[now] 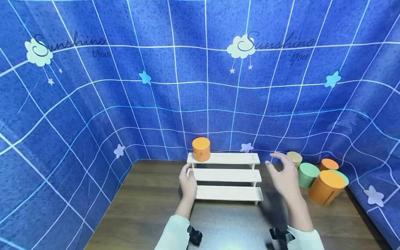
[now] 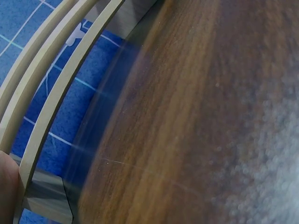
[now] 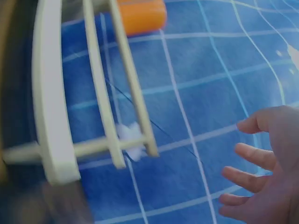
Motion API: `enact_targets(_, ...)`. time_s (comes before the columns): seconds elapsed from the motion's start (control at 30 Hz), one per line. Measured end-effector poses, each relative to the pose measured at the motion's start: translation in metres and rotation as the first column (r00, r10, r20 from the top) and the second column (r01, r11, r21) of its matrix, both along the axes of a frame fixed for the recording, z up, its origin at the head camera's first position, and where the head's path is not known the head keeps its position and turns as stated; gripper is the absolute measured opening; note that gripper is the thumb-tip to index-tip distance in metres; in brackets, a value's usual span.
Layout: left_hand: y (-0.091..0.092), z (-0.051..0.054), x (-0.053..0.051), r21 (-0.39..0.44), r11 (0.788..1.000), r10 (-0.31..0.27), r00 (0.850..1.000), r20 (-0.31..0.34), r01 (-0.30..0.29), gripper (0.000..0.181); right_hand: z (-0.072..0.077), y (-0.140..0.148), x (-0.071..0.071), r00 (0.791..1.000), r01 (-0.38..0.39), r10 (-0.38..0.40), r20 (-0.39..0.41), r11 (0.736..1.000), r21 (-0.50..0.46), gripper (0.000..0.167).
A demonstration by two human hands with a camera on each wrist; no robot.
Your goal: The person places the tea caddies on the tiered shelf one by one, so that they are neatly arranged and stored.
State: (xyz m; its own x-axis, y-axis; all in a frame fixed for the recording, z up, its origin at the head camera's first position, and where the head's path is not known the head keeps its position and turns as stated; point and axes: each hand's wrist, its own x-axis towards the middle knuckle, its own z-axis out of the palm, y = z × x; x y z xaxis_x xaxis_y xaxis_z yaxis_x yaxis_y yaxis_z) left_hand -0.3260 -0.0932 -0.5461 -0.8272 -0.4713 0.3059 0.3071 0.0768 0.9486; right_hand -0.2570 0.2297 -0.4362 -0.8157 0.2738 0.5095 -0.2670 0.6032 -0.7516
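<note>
A white three-tier rack point(image 1: 229, 193) stands on the table, with an orange canister point(image 1: 201, 150) upright at the left end of its top tier. At the rack's left side my left hand point(image 1: 188, 184) grips the end near the middle tier. Part of a digit point(image 2: 8, 186) lies against the end of the pale rack point(image 2: 58, 95) in the left wrist view. My right hand point(image 1: 286, 178) is in the air right of the rack, fingers spread and slightly bent, holding nothing. The right wrist view shows that hand point(image 3: 273, 170) apart from the rack point(image 3: 55, 102) and the orange canister point(image 3: 142, 16).
Several canisters stand grouped at the right: a large orange one point(image 1: 326, 189), a smaller orange one point(image 1: 328, 164), a green one point(image 1: 307, 174), another green one partly hidden, and a beige one point(image 1: 294, 158). A blue patterned cloth point(image 1: 193, 97) hangs behind and beside the wooden table point(image 1: 140, 208).
</note>
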Motion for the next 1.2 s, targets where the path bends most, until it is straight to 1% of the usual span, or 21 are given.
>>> enact_targets(0.07, 0.000, -0.001, 0.000, 0.000, 1.000, 0.006, 1.000, 0.006, -0.006, 0.035, 0.004, 0.012, 0.004, 1.000, 0.013, -0.013, 0.007, 1.000, 0.024, 0.035)
enact_targets(0.17, 0.001, -0.003, -0.001, 0.001, 1.000, 0.001, 1.000, 0.006, -0.001, 0.035, 0.009, 0.028, 0.010, 0.999, 0.040, -0.041, 0.017, 0.999, 0.031, 0.036)
enact_targets(0.27, 0.000, -0.003, -0.002, 0.010, 1.000, -0.014, 1.000, 0.003, 0.014, 0.036, 0.013, 0.041, 0.016, 0.995, 0.090, -0.091, 0.030, 0.995, 0.031, 0.039)
enact_targets(0.37, -0.001, -0.003, -0.003, 0.015, 1.000, -0.016, 1.000, 0.003, 0.016, 0.036, 0.015, 0.052, 0.020, 0.991, 0.127, -0.128, 0.025, 0.991, 0.047, 0.041)
enact_targets(0.5, -0.001, -0.004, -0.003, 0.013, 1.000, -0.012, 1.000, 0.005, 0.012, 0.036, 0.015, 0.066, 0.023, 0.986, 0.162, -0.164, 0.022, 0.984, 0.079, 0.043)
enact_targets(0.6, 0.000, -0.004, -0.003, 0.010, 1.000, -0.011, 1.000, 0.008, 0.011, 0.036, 0.012, 0.077, 0.026, 0.979, 0.191, -0.198, 0.056, 0.975, 0.117, 0.050)
enact_targets(0.7, 0.000, -0.003, -0.002, 0.007, 1.000, -0.011, 1.000, 0.016, 0.011, 0.036, 0.010, 0.087, 0.029, 0.967, 0.199, -0.221, 0.130, 0.967, 0.161, 0.061)
enact_targets(0.77, 0.000, -0.001, -0.001, 0.007, 1.000, -0.012, 1.000, 0.021, 0.012, 0.036, 0.008, 0.092, 0.029, 0.952, 0.201, -0.234, 0.197, 0.965, 0.171, 0.070)
enact_targets(0.83, 0.001, 0.000, -0.001, 0.006, 1.000, -0.013, 1.000, 0.026, 0.013, 0.035, 0.006, 0.097, 0.030, 0.930, 0.208, -0.249, 0.270, 0.963, 0.169, 0.076)
enact_targets(0.97, 0.000, 0.001, -0.001, -0.001, 1.000, -0.006, 1.000, 0.027, 0.006, 0.035, 0.000, 0.103, 0.026, 0.872, 0.240, -0.285, 0.399, 0.957, 0.160, 0.077)
enact_targets(1.07, 0.000, 0.001, 0.000, -0.004, 1.000, -0.007, 1.000, 0.029, 0.007, 0.035, -0.006, 0.107, 0.022, 0.838, 0.251, -0.300, 0.456, 0.954, 0.166, 0.074)
enact_targets(1.1, 0.000, 0.002, 0.000, -0.002, 1.000, -0.008, 1.000, 0.027, 0.008, 0.035, -0.008, 0.108, 0.021, 0.831, 0.251, -0.302, 0.467, 0.953, 0.169, 0.073)
enact_targets(1.2, 0.001, 0.002, 0.002, -0.002, 1.000, -0.008, 1.000, 0.029, 0.008, 0.035, -0.012, 0.113, 0.020, 0.804, 0.261, -0.305, 0.510, 0.952, 0.158, 0.077)
